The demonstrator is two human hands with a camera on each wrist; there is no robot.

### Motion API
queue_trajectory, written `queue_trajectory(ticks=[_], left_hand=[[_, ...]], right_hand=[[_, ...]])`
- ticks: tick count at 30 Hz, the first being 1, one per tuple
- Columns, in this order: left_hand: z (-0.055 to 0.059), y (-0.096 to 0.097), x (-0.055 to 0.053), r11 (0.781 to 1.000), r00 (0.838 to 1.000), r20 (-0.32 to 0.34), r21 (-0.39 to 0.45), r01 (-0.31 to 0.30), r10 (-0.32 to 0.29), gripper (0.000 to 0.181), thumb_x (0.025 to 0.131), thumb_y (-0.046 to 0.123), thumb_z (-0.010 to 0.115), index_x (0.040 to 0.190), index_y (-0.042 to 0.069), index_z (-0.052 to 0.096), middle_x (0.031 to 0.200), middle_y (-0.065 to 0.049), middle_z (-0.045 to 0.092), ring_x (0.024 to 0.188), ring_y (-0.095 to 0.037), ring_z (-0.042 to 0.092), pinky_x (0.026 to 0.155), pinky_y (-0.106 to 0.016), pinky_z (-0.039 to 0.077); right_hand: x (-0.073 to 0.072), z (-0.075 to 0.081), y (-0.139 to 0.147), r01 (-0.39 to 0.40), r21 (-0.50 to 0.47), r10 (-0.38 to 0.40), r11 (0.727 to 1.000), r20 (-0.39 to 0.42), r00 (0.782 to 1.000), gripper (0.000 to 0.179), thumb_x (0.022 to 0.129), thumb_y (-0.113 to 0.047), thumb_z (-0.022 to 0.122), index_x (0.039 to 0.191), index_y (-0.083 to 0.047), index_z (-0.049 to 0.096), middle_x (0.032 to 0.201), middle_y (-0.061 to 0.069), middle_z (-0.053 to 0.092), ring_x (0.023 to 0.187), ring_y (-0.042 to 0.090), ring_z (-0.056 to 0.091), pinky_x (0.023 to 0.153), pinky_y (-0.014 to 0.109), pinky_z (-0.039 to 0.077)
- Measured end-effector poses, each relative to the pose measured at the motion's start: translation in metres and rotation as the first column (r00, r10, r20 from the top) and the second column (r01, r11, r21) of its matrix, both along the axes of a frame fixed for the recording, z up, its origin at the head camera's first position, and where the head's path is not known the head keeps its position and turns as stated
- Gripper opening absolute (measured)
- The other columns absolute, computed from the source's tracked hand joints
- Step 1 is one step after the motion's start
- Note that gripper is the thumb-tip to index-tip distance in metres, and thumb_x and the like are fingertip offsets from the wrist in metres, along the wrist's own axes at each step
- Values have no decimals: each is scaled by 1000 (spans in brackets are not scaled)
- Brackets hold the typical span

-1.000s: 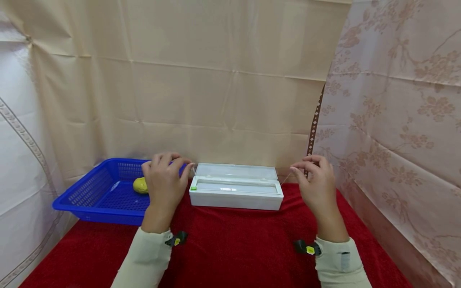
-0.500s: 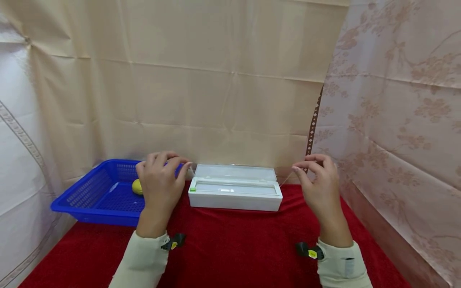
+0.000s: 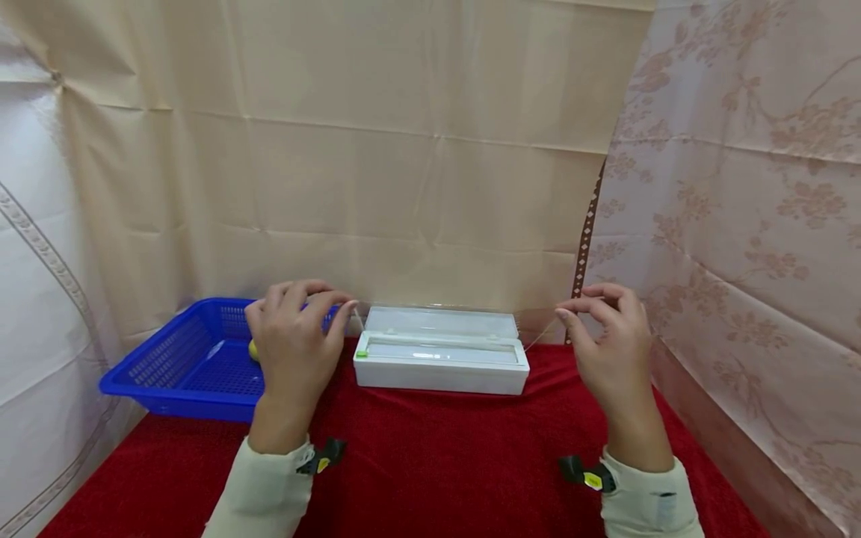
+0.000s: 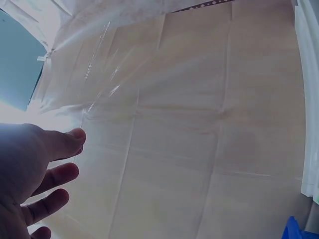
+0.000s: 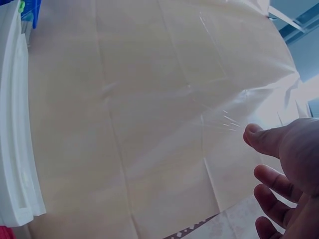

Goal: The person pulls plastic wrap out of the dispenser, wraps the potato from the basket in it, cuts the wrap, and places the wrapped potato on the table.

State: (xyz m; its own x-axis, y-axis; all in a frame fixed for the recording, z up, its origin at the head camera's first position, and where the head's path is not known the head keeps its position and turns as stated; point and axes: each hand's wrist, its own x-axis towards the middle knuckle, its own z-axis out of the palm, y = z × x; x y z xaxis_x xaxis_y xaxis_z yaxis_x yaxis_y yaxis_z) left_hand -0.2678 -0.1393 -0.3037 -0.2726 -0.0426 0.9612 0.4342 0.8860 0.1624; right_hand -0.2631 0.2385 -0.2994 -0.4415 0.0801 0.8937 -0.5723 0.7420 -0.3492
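Observation:
A white cling film dispenser box [image 3: 440, 373] lies with its clear lid [image 3: 440, 323] raised at the back. Clear cling film [image 4: 114, 90] stretches up from it to both hands; its slanting edges show beside the box in the head view, and glints mark it in the wrist views. My left hand [image 3: 299, 344] pinches one corner between thumb and fingertips, above and left of the box. On the other side, my right hand [image 3: 608, 347] pinches the opposite corner the same way. A small green piece [image 3: 362, 354] sits at the box's left end.
A blue plastic basket [image 3: 181, 407] stands left of the box, partly behind the left hand. A yellow rounded object [image 3: 253, 351] in it is mostly hidden. Red cloth [image 3: 444, 463] covers the table; beige sheeting [image 3: 430, 164] hangs behind.
Both hands have spread slightly apart, the right moving rightward and the left leftward, still pinching the cling film. The left hand now covers more of the yellow object. The box stays put.

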Motion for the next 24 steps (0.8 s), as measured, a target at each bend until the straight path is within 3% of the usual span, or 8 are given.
queue_trajectory(ticks=[12,24], left_hand=[[7,-1,13,1000,997,-74,2,15,-15,22,93,34,76,88,13,80,99,-9,73,99,-37,61,82,-59,35],[16,0,26,999,993,-106,16,47,-45,23,95,34,74,89,13,81,98,-9,74,98,-37,61,83,-60,33]], right_hand=[[13,9,0,2,-14,-2,1000,-16,1000,8,85,-5,83,93,-5,81,120,20,62,114,32,54,90,31,32],[28,17,-1,-17,-15,16,1000,-70,997,10,84,-3,84,94,-4,81,119,21,62,113,31,54,91,24,31]])
